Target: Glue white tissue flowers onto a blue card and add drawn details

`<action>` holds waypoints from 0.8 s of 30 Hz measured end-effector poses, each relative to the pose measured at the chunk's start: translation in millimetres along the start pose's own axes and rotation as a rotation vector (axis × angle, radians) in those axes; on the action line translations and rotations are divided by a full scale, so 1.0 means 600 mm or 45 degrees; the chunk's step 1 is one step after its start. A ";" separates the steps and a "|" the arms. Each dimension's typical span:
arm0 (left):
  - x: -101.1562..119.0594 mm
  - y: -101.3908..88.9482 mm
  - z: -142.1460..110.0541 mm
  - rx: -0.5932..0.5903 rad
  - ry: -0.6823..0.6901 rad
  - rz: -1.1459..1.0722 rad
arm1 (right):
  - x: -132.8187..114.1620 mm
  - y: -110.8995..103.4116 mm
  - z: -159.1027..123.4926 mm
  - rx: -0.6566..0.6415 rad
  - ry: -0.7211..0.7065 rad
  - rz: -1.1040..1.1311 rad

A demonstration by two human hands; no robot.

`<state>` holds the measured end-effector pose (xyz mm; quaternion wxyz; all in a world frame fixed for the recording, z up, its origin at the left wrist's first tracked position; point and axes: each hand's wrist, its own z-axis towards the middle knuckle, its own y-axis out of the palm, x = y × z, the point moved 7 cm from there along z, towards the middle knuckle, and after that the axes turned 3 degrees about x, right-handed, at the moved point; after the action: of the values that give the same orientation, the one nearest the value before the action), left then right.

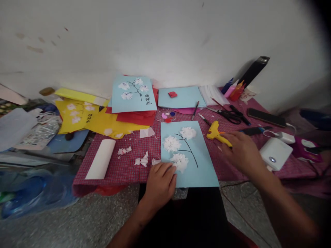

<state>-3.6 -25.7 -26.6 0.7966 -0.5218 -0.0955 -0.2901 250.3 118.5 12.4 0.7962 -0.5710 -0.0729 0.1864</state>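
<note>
A light blue sheet of paper (190, 177) lies at the table's front edge, with three fluffy white paper flowers and a black-drawn stem on it. My left hand (161, 181) rests over the sheet's lower left edge, palm down, fingers stretched out. Its fingertips lie beside or on the lowest white flower (180, 163); exact contact is hard to tell. To the right of the sheet, my right hand (241, 150) has its fingers around the handle of a yellow glue gun (214, 130), whose nozzle end points away to the left. Torn white paper scraps (142, 159) lie left of the sheet.
A finished-looking flower picture (133, 93) sits on red paper at the back. Scissors (226, 115), a phone (266, 117), paint bottles (236, 90) and a white power bank (275, 155) crowd the right. A white paper roll (100, 159) and yellow sheets (74, 117) are on the left.
</note>
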 end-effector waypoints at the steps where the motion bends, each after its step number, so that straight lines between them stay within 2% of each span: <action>1: -0.002 -0.001 0.001 0.013 -0.011 -0.011 | 0.025 0.005 0.009 -0.054 0.062 -0.097; 3: -0.006 -0.006 0.004 0.059 -0.044 -0.026 | 0.054 0.022 0.018 -0.208 0.139 -0.196; 5: -0.012 -0.012 0.010 0.095 -0.083 -0.021 | 0.060 0.040 0.020 -0.348 0.161 -0.193; 7: -0.018 -0.014 0.019 0.081 -0.114 0.007 | 0.058 0.052 0.019 -0.385 0.183 -0.185; 12: -0.021 -0.003 0.042 -0.108 -0.094 0.075 | 0.057 0.068 0.025 -0.316 0.247 -0.230; 16: -0.013 0.008 0.042 -0.208 -0.030 0.062 | 0.056 0.074 0.028 -0.299 0.262 -0.203; 20: -0.009 0.007 0.032 -0.192 0.008 0.062 | 0.060 0.054 0.028 -0.226 0.320 -0.129; 24: -0.008 0.006 0.026 -0.208 0.050 0.070 | 0.090 0.018 0.022 -0.157 0.510 0.044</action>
<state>-3.3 -9.1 -24.9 0.7608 -0.5816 -0.0415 -0.2849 293.6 153.5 1.6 0.7550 -0.6455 0.0852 0.0778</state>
